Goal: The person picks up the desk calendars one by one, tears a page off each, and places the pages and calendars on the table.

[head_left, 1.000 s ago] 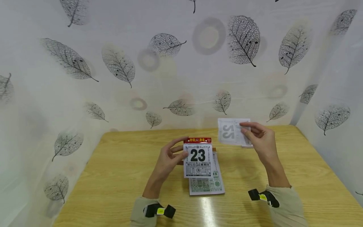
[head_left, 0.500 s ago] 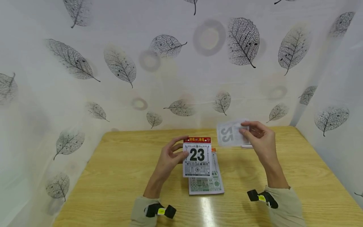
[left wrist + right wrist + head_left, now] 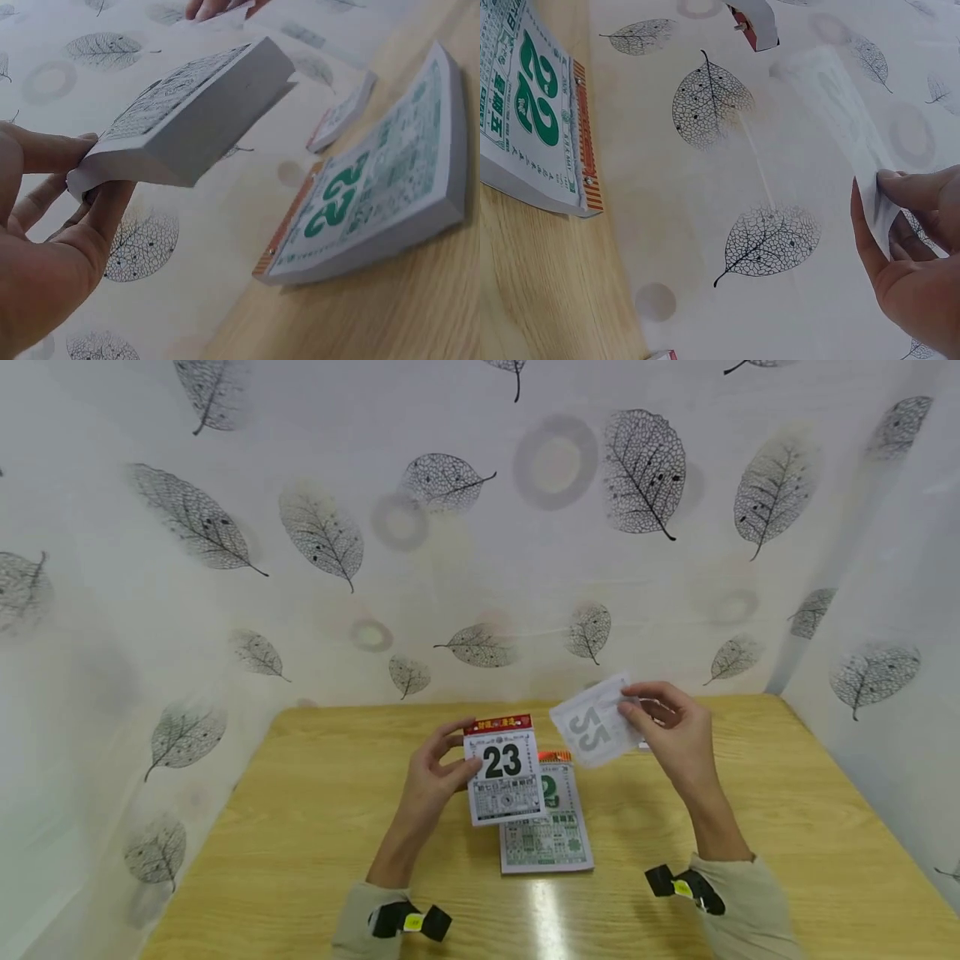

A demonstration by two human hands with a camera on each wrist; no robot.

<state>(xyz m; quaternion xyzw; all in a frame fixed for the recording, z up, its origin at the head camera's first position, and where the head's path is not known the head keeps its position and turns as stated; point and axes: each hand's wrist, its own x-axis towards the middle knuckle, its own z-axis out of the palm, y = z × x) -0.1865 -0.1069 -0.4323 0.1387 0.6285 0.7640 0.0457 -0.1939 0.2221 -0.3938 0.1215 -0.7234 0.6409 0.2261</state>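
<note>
My left hand (image 3: 431,781) grips a small tear-off calendar (image 3: 504,768) by its left edge near the top. It has a red header strip and shows a black 23. In the left wrist view, the thumb and fingers clamp the header end of this thick pad. Between thumb and fingers, my right hand (image 3: 678,735) pinches a thin loose calendar page (image 3: 592,727), with a faint reversed 22 showing through. Below the small calendar lies a larger tear-off calendar (image 3: 551,847) with green print and an orange striped header, partly overlapped; its green 22 shows in the wrist views.
A third small calendar pad (image 3: 341,116) with a reddish edge lies on the table behind, mostly hidden by my right hand in the head view. The wood-grain table (image 3: 337,827) ends at a leaf-patterned white curtain (image 3: 487,568).
My left hand and the small calendar have shifted left and tilted slightly, uncovering more of the larger calendar. My right hand has moved a little left, and the loose page now slants.
</note>
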